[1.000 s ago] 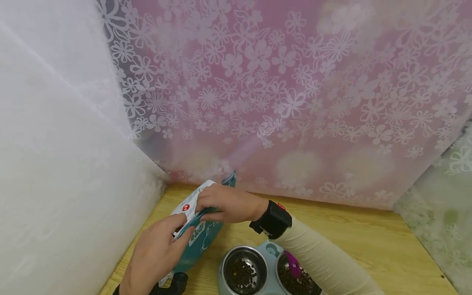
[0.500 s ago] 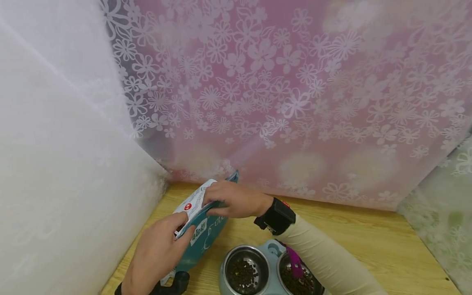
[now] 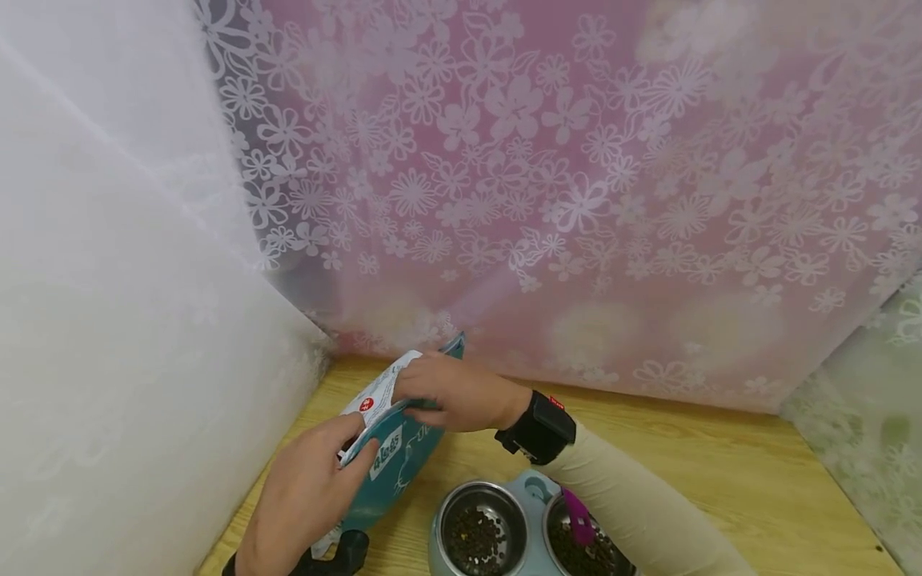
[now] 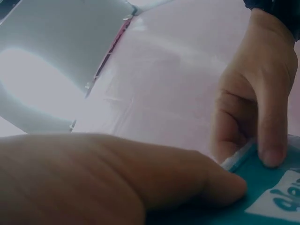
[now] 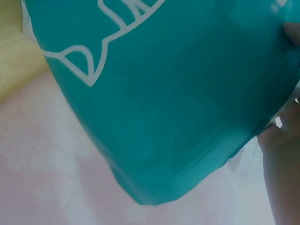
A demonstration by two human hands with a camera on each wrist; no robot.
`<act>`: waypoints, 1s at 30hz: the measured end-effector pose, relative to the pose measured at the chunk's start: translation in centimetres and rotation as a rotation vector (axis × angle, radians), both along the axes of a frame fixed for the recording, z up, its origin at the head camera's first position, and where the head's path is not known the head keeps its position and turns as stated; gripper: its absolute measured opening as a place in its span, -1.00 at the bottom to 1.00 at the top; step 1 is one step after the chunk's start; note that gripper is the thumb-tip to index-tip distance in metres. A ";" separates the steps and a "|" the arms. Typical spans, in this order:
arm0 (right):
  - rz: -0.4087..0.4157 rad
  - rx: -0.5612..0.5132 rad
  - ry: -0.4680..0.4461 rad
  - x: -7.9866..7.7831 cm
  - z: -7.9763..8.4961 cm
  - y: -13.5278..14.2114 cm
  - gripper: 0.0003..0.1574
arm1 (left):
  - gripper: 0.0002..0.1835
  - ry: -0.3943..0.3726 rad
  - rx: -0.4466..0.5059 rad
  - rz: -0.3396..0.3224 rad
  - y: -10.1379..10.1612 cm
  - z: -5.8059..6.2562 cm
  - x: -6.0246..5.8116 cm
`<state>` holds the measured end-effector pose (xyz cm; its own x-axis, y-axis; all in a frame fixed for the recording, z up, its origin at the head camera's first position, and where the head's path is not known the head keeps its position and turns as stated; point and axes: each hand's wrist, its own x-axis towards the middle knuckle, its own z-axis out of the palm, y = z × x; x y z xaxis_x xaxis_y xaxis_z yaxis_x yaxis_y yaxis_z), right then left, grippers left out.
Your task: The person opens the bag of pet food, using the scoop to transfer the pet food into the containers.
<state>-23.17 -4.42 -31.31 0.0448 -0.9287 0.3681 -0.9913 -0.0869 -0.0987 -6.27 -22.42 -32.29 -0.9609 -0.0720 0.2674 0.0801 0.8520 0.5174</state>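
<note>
A teal and white pet food bag (image 3: 385,480) stands tilted at the left of the wooden surface, its top edge parted. My left hand (image 3: 306,488) grips the near end of that edge, thumb outside on the teal front. Farther along the rim, my right hand (image 3: 464,392) pinches the front edge, with its thumb on the teal side and its curled fingers over the opening. Both hands show in the left wrist view, the right hand (image 4: 262,79) above the bag's rim. Teal film fills most of the right wrist view. The bag's inside is hidden.
A light blue double feeder (image 3: 529,512) stands right of the bag. Its left steel bowl (image 3: 479,488) holds brown kibble; a magenta scoop (image 3: 579,516) lies in the right one, partly under my right sleeve. A white sheet (image 3: 144,360) and pink flowered sheet (image 3: 504,200) enclose the surface.
My right hand has shifted slightly right along the bag's rim, and the opening between the hands looks a little wider. My left hand keeps its place.
</note>
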 end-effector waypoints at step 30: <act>-0.091 0.037 -0.252 -2.1 -0.3 2.2 -0.86 | -0.84 0.007 -0.006 -0.068 -0.4 -0.4 0.2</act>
<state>-25.28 -2.21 -31.64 -0.1280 -0.9378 0.3227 -0.9385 0.0094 -0.3451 -6.09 -22.77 -32.71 -0.9616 -0.0046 0.2745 0.1420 0.8475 0.5115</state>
